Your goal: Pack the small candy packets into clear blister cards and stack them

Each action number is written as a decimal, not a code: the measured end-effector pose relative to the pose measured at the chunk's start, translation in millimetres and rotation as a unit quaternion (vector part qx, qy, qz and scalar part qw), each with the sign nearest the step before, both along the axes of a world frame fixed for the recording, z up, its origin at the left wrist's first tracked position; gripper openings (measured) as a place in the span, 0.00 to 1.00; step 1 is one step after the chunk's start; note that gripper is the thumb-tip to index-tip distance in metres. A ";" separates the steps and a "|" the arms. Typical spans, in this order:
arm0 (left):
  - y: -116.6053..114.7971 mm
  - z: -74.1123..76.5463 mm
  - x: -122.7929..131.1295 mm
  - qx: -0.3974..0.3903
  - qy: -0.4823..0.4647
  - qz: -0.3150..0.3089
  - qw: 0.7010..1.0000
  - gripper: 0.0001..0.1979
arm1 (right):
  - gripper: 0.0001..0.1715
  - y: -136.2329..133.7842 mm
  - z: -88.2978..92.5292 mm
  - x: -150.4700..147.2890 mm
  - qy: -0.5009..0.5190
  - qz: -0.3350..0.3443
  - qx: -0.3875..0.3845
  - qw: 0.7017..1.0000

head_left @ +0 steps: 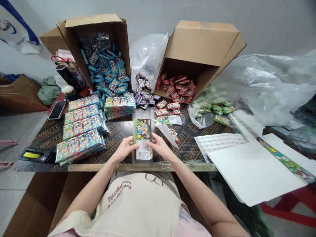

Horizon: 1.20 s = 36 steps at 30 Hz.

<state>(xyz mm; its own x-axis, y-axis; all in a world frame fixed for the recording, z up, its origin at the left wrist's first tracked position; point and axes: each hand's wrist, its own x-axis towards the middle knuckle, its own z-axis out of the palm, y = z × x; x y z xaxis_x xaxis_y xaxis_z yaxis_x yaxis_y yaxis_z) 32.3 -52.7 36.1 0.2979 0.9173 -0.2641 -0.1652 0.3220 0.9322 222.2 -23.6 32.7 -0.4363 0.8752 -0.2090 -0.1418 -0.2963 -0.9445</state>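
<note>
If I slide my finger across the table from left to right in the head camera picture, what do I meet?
Smartphone → plastic-wrapped stacks of colorful packs → left hand → green-topped packet → right hand → sheet of printed labels → white board

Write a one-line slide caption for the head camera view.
Left hand and right hand hold a printed card in a clear sleeve over a table, beside stacked packs and open cartons.

cream short-sleeved top (138,207); dark lettering (119,194); pink layer beneath (190,227); bare hands (124,148)
</note>
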 end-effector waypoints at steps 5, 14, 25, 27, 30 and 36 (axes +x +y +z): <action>5.5 -1.5 3.9 0.056 -0.029 0.069 0.996 0.24 | 0.23 2.7 -4.2 -1.4 -0.022 -0.046 0.059 0.997; 1.5 13.4 29.8 0.019 -0.091 0.184 0.978 0.18 | 0.11 7.8 30.9 -25.1 0.116 -0.238 -0.048 0.963; 8.3 56.5 13.3 0.175 0.105 0.197 0.959 0.06 | 0.06 1.2 33.2 -3.2 -0.023 -0.209 0.166 0.963; 4.7 63.7 9.2 0.271 0.190 0.151 0.932 0.04 | 0.06 -0.7 33.4 3.0 -0.053 -0.180 0.234 0.954; 4.3 66.6 5.1 0.277 0.219 0.124 0.927 0.04 | 0.06 -4.3 38.6 6.6 -0.078 -0.150 0.263 0.950; 15.7 67.4 2.4 0.182 0.188 0.114 0.958 0.06 | 0.07 -1.8 55.1 -0.8 -0.077 -0.135 0.170 0.973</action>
